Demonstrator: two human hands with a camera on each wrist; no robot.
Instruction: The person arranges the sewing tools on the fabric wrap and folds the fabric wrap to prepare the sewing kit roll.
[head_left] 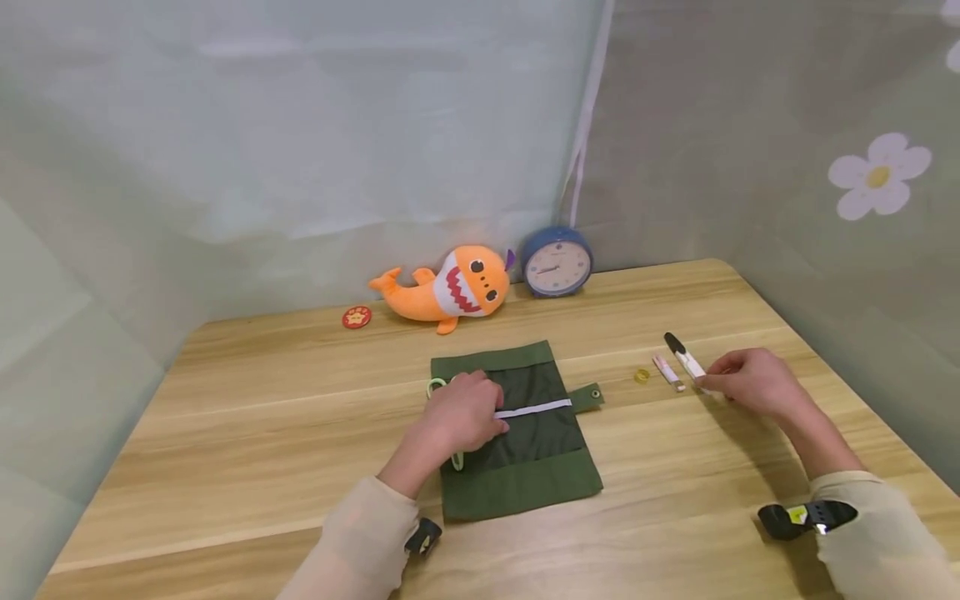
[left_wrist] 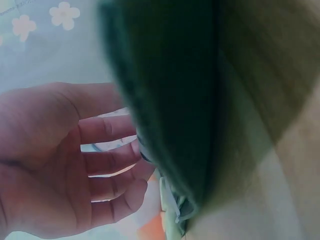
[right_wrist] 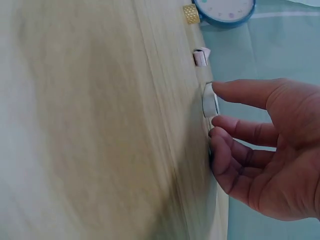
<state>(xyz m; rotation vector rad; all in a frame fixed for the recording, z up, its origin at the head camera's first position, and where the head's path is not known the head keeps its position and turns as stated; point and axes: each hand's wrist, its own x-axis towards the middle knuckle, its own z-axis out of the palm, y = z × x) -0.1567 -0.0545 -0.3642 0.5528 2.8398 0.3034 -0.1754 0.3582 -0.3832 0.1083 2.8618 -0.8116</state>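
A dark green fabric case (head_left: 525, 492) lies unfolded, with a white strap (head_left: 536, 409) across its middle. My left hand (head_left: 463, 412) is over its left part, thumb and forefinger at the strap's left end; whether they pinch it is hidden. Light green loops (head_left: 457, 461) show beside that hand. In the left wrist view the case's edge (left_wrist: 170, 100) covers some fingertips of my left hand (left_wrist: 65, 155). My right hand (head_left: 757, 383) pinches the white end of a black-and-white pen-like item (head_left: 688, 362); in the right wrist view, thumb and forefinger of the hand (right_wrist: 275, 145) meet its end (right_wrist: 210, 101).
Left of the pen-like item lie a small pink-and-white stick (head_left: 667, 372) and a yellow ring-shaped piece (head_left: 642, 376). Along the table's back stand an orange plush shark (head_left: 450, 287) and a blue clock (head_left: 557, 262), with a red round badge (head_left: 356, 317) at the left.
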